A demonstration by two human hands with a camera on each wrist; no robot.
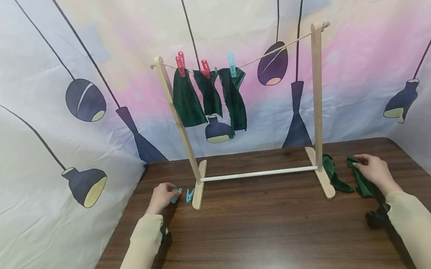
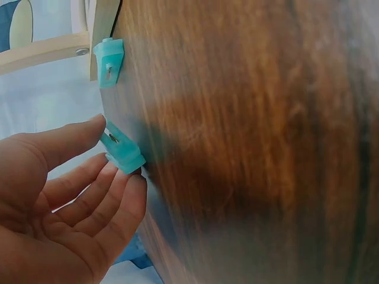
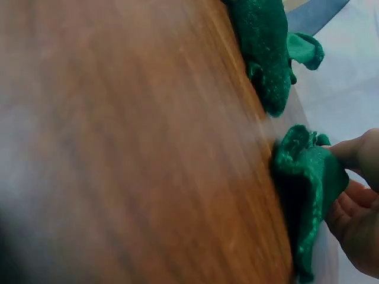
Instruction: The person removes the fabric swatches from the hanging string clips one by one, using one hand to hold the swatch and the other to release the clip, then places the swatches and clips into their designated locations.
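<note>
My left hand [image 1: 162, 197] pinches a light-blue clothespin [image 2: 122, 148] between thumb and fingers, low over the table's left side. A second blue clothespin [image 1: 190, 196] lies beside it, near the rack's left foot. Over on the right, my right hand [image 1: 376, 174] pinches a dark green velvety cloth [image 3: 314, 171] by its upper part, and the rest droops to the table. Another green cloth [image 1: 334, 175] lies crumpled to its left, against the rack's right foot. What the curled fingers hide of the held cloth cannot be seen.
A wooden rack [image 1: 317, 98] with a rope [image 1: 270, 54] stands at the back of the brown table [image 1: 256, 234]. Several green cloths [image 1: 188, 100] hang from the rope, clipped by red clothespins [image 1: 181, 64] and a blue one. A white rod [image 1: 258, 174] joins the rack's feet.
</note>
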